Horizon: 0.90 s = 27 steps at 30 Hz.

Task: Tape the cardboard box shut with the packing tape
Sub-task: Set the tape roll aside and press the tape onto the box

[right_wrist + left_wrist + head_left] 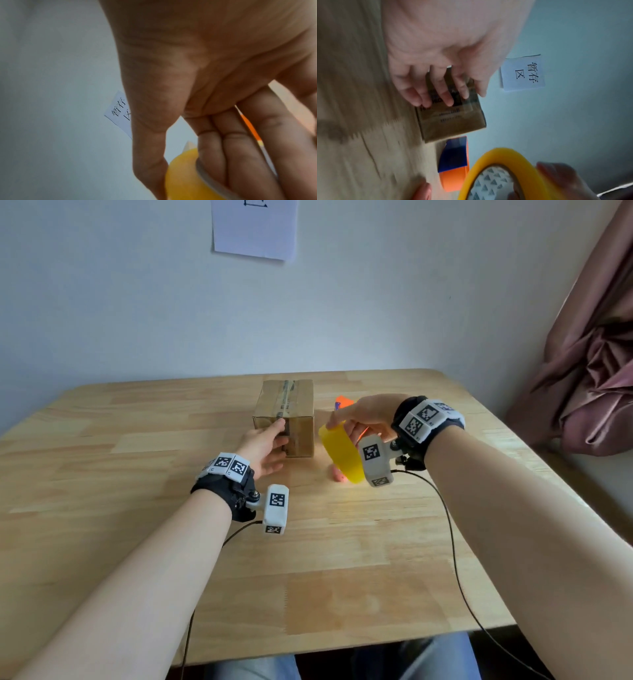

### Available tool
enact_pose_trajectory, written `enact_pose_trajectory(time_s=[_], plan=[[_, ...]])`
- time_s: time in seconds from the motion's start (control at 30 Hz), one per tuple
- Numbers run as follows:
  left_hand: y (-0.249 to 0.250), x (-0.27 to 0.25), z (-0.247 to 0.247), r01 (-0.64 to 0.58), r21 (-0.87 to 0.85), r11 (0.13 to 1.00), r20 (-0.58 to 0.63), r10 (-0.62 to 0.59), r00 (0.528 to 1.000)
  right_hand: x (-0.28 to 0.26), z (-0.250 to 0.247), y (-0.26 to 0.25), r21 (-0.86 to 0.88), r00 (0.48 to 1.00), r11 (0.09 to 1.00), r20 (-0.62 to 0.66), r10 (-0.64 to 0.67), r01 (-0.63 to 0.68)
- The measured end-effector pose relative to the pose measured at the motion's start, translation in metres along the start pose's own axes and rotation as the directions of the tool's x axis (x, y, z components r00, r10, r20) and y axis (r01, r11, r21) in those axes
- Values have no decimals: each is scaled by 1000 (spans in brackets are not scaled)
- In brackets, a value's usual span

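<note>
A small cardboard box (298, 402) stands on the wooden table (137, 474), with a strip of tape along its top seam and down its near face. My left hand (265, 445) lies against that near face, fingers (443, 93) flat on the taped strip of the box (453, 121). My right hand (363, 416) holds a yellow roll of packing tape (340, 455) in the air just right of the box. Its fingers (231, 155) reach through the core of the tape roll (181, 180). The tape roll (505, 159) shows a patterned inner core.
An orange and blue object (342, 401) lies on the table behind the roll, right of the box. A small pink thing (338, 475) sits under the roll. A paper sheet (255, 227) hangs on the wall, and a pink curtain (589, 371) is at right.
</note>
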<state>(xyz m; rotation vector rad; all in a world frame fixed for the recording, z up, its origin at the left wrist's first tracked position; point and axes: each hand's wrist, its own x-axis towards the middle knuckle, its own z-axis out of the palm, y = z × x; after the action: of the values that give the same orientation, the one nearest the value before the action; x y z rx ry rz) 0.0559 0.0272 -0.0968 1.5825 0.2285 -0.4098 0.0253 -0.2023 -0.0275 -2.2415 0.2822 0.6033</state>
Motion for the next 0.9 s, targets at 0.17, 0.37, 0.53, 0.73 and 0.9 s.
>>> enact_pose_trajectory(time_s=[0.17,0.37,0.53,0.73,0.9], plan=[[-5,1,16,9,-160,987,-43,-16,999,-10,-27,33,-125,965,987,-254,69,-103],[-11,5,25,64,-285,956,-10,-69,998,13,-20,83,-231,913,942,-383,143,-244],[-10,4,28,60,-285,957,-29,-71,997,25,-16,102,-190,893,946,-419,163,-262],[-13,6,24,44,-284,958,-37,-57,998,28,-19,92,-181,884,958,-452,121,-224],[-15,5,20,25,-270,963,-34,-35,999,30,-11,33,-151,790,985,-592,-162,89]])
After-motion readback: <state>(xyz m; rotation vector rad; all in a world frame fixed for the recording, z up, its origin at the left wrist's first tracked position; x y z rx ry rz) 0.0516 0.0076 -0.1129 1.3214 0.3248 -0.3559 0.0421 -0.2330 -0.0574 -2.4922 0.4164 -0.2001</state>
